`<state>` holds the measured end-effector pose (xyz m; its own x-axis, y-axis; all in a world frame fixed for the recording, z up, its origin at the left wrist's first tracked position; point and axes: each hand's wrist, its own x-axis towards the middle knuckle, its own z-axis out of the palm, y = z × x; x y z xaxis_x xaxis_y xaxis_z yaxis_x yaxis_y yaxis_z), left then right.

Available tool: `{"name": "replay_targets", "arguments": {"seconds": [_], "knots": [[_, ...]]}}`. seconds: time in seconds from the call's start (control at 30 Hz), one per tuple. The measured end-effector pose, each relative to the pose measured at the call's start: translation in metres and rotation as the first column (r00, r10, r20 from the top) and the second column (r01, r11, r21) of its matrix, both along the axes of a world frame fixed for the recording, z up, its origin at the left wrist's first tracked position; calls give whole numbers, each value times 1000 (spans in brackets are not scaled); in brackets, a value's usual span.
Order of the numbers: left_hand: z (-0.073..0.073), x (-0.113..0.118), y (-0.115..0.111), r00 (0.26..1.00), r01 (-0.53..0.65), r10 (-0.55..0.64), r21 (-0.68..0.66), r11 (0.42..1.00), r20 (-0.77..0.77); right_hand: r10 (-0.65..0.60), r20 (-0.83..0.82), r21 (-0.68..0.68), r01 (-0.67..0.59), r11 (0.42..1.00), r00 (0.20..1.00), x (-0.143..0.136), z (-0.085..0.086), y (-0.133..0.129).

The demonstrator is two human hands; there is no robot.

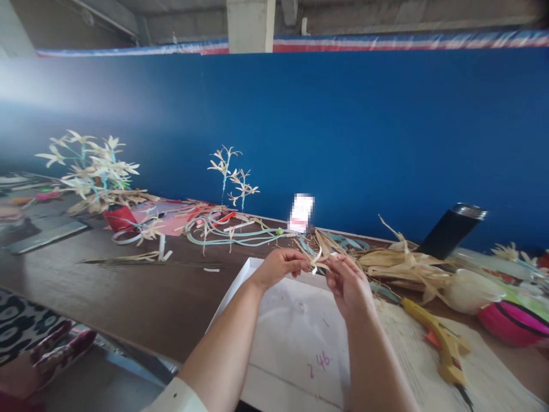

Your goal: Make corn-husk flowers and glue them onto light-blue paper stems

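Note:
Between my two hands, above the far edge of a shallow white box (295, 343), is a small pale flower (316, 262) with narrow, pointed petals. My left hand (283, 268) pinches it from the left, its thumb and fingers pressed together. From the right, my right hand (348, 280) has its fingers closed on the flower's other side; a small white bit shows at the fingertips. Dry husk strips (403, 269) lie just right of my right hand. A yellow glue gun (441, 337) rests on a printed sheet (403, 332) at the right.
Finished flower stems stand in a red pot (120, 217) at left; two smaller stems (243, 189) stand by the blue partition (364, 131). Green tubing (253, 233) lies behind the box. A black bottle (450, 229) and pink bowl (512, 323) are at right.

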<state>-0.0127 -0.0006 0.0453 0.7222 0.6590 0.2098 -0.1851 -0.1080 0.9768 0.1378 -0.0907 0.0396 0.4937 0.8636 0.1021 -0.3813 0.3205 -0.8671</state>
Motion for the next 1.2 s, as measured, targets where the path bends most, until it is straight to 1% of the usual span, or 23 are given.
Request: {"name": "replay_targets", "arguments": {"seconds": [0.23, 0.43, 0.87, 1.2], "knots": [[1, 1, -1, 1000, 3, -3, -17, 1000, 0, 16, 40, -21, -15, 1000, 999, -2, 2, 0], [-1, 1, 1, 1000, -10, 10, -9, 1000, 6, 6, 37, -22, -5, 1000, 999, -2, 2, 0], [-2, 3, 0, 1000, -8, 8, -56, 998, 3, 5, 68, -30, -3, 1000, 998, -3, 2, 0], [0, 3, 0, 1000, -28, 28, -43, 999, 8, 12, 76, -11, -11, 1000, 997, -3, 1, 0]]}}
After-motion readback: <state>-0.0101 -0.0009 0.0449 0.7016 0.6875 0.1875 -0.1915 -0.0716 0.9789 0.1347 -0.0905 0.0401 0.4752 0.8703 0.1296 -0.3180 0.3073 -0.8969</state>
